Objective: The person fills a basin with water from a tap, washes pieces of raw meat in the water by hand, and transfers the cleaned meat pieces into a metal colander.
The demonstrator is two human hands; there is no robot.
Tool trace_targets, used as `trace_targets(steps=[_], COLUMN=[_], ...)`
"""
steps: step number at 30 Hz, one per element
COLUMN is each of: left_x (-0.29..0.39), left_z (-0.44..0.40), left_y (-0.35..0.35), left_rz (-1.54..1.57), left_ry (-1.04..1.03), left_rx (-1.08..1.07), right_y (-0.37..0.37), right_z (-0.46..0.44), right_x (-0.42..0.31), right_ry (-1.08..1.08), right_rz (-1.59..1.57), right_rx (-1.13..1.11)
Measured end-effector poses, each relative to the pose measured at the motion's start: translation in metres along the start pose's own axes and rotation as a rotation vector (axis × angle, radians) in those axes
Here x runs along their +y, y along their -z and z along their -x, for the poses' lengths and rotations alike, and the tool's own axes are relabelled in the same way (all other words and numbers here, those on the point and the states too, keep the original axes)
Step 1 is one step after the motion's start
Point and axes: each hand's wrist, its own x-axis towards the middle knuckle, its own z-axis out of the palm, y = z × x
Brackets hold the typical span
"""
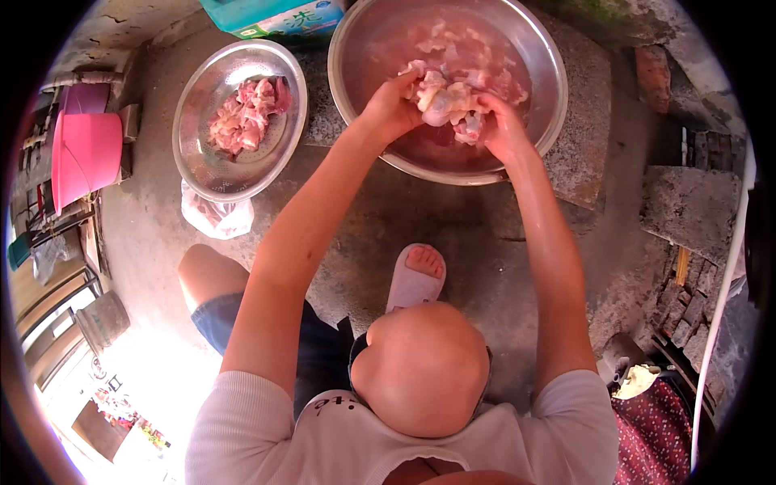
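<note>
Both hands are over a large metal basin point(558, 113) of reddish water with pale meat pieces in it. My left hand point(394, 107) has its fingers closed on the left side of a clump of raw meat point(444, 101). On the clump's right side, my right hand point(503, 125) grips it too. More pale pieces lie in the water beyond the clump. To the left, a perforated metal colander point(190, 153) holds a heap of pink raw meat pieces point(246, 117); neither hand touches it.
A teal box point(275, 16) stands behind the colander, and a white plastic bag point(217, 217) lies below it. A pink bucket point(89, 153) is at the far left. Bricks point(687, 311) and a white hose point(719, 323) are on the right.
</note>
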Motion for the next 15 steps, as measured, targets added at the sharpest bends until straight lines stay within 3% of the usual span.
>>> trace_targets(steps=[7,14,15], left_x=[-0.003,-0.001,-0.002], left_z=[0.013,0.019,0.018], left_y=[0.007,0.009,0.01], left_rz=[0.229,0.267,0.232], left_ry=[0.017,-0.07,-0.099], left_rx=[0.041,-0.168,-0.086], right_y=[0.009,0.005,0.004], right_z=[0.01,0.018,0.018], right_x=[-0.007,-0.008,-0.009], right_ry=[0.011,0.09,0.111], right_rz=[-0.212,-0.228,-0.208], right_rx=[-0.135,-0.068,-0.032])
